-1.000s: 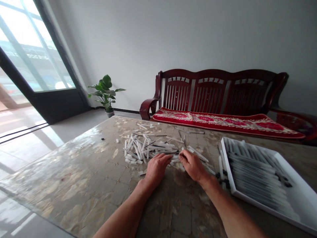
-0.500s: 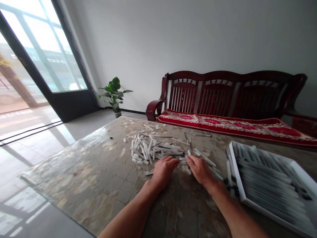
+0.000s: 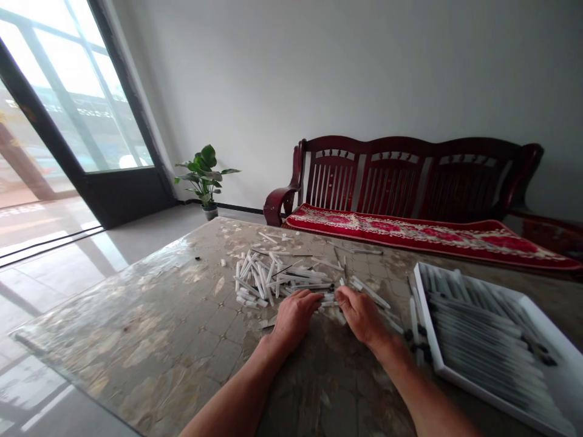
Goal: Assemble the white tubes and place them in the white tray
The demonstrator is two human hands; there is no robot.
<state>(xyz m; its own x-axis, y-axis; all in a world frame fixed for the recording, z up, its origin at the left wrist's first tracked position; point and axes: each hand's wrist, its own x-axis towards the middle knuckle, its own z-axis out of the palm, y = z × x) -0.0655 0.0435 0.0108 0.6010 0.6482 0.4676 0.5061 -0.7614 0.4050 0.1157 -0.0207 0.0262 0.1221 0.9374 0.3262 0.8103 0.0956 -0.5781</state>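
Note:
My left hand (image 3: 297,312) is closed, its fingers curled and fingertips pointing right at the near edge of a pile of white pen-like tubes (image 3: 260,276). Facing it, my right hand (image 3: 359,312) is closed too, thumb and fingers pinched together. A small gap separates the two hands, with short pale pieces on the table just beyond it. Whatever lies between the fingers is hidden or too small to name. Thin dark rods like pen refills (image 3: 314,286) are mixed in with the tubes.
A white box (image 3: 435,340) on the right holds many frosted sticks with black ends. Several similar sticks (image 3: 413,321) lie along its left side. The patterned table (image 3: 150,340) has a glassy edge at left. Behind it stand a wooden bench (image 3: 392,176) and a potted plant (image 3: 208,182).
The whole scene has shifted a little to the left as my head turned slightly. Both hands stay close together by the pile, with little visible movement of the fingers.

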